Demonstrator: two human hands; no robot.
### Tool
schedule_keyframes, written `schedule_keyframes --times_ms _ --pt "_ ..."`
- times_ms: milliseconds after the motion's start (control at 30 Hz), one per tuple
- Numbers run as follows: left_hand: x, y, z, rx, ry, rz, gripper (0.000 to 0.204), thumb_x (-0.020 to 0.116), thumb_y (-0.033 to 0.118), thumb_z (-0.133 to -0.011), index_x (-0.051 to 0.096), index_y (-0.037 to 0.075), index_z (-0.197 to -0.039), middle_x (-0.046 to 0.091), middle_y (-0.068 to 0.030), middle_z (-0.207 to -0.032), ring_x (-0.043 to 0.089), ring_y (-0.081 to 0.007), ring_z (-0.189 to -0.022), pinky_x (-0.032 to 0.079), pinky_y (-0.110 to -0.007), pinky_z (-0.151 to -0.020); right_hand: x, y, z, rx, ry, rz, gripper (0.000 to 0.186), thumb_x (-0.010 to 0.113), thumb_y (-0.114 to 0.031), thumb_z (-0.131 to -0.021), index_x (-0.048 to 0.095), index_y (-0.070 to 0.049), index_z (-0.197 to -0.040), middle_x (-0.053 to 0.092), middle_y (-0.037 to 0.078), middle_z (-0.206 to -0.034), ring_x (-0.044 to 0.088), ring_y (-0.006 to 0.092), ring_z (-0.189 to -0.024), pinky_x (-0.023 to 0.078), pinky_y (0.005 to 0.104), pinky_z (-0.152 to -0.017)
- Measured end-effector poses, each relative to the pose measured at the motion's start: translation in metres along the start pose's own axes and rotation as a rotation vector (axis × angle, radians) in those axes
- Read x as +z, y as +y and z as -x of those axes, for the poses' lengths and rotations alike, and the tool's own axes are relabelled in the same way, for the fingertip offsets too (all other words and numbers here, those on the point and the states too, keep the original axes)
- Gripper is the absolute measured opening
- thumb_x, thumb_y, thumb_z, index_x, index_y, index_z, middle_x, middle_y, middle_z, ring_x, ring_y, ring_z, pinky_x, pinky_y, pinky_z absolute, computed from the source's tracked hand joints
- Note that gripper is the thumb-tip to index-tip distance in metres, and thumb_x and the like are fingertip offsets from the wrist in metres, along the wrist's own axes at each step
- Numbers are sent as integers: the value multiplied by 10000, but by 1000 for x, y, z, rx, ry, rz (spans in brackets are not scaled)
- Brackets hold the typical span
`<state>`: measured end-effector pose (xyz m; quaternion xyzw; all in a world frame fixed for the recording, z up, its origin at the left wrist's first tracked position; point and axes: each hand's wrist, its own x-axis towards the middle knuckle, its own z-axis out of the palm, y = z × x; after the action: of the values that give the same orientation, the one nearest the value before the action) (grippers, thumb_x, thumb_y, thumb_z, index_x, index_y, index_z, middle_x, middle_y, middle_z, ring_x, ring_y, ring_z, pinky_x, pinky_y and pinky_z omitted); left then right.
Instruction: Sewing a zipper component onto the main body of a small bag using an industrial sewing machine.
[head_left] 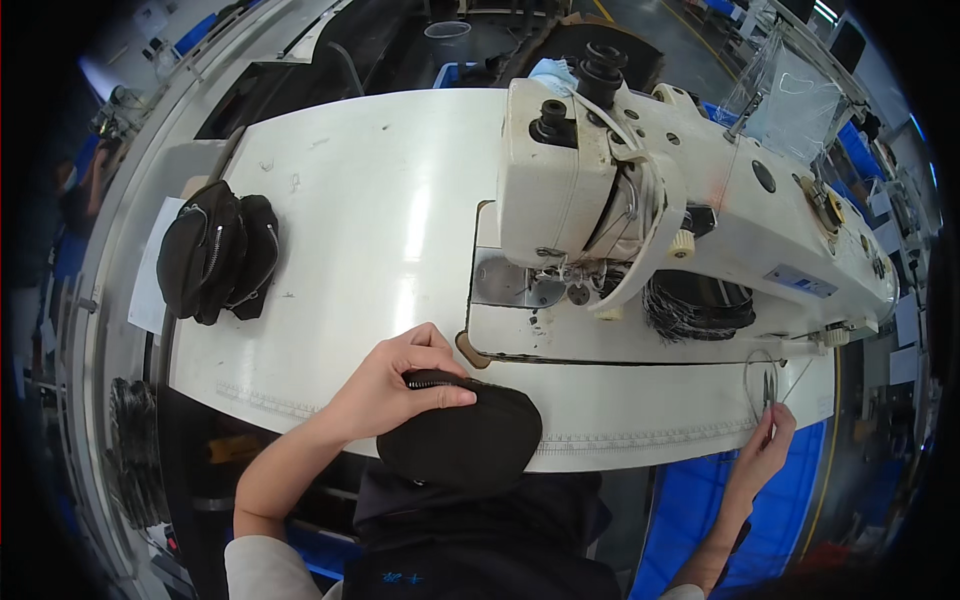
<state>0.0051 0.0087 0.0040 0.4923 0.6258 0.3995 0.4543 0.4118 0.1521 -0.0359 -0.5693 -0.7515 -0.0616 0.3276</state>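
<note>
My left hand (415, 385) grips a black oval fabric pouch (460, 445) by its zippered upper part, at the table's front edge below the sewing machine. My right hand (765, 440) is closed on small metal snips (768, 390) near the right end of the table, beside a thin looped cord or wire. The white sewing machine (550, 170) stands at the upper right, with its needle area (560, 275) over a metal plate. A stack of black pieces with frayed edges (700, 300) lies under the machine's arm.
Black zippered pouches (205, 255) sit on the left of the white table (360, 200), over a white sheet (148, 275). Blue bins (700, 520) are below the right side. A co-worker (80, 195) is at the far left. Dark bundles (135, 450) hang left of the table.
</note>
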Motion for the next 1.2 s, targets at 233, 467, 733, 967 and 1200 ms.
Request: schedule_keyframes --times_ms 233,467,733,967,1200 --pt "11 15 18 -69 -131 353 134 703 59 -777 695 19 -904 625 -28 -778 556 -98 -755 423 -223 -726 -40 -119 6 85 -348 -649 190 510 -62 -903 573 33 -1055 525 84 -799 488 133 -637 412 233 -595" --pt "20 30 26 -54 -184 328 174 699 74 -786 696 29 -953 586 -13 -725 510 -84 -696 403 -218 -681 -22 -175 -31 -142 -1072 -1017 212 700 -96 -781 603 -9 -948 520 57 -763 515 111 -630 436 214 -561" --pt "23 36 30 -58 -232 316 186 687 63 -794 691 31 -978 576 -15 -735 495 -73 -700 387 -209 -651 -16 -190 -40 -239 -1192 -968 231 725 -164 -767 587 -15 -878 523 47 -761 529 121 -631 448 227 -567" --pt "25 38 29 -47 -243 323 199 685 51 -792 679 12 -988 568 -22 -758 499 -77 -719 392 -212 -660 -13 -192 -37 -219 -1256 -1004 191 736 -100 -746 606 -17 -861 522 23 -753 481 82 -645 372 217 -553" --pt "25 38 30 -55 -266 320 200 679 53 -798 678 11 -994 562 -19 -753 494 -74 -709 389 -213 -645 -11 -192 -35 -201 -1303 -987 233 728 -224 -764 598 -40 -823 521 34 -728 503 132 -594 407 248 -533"
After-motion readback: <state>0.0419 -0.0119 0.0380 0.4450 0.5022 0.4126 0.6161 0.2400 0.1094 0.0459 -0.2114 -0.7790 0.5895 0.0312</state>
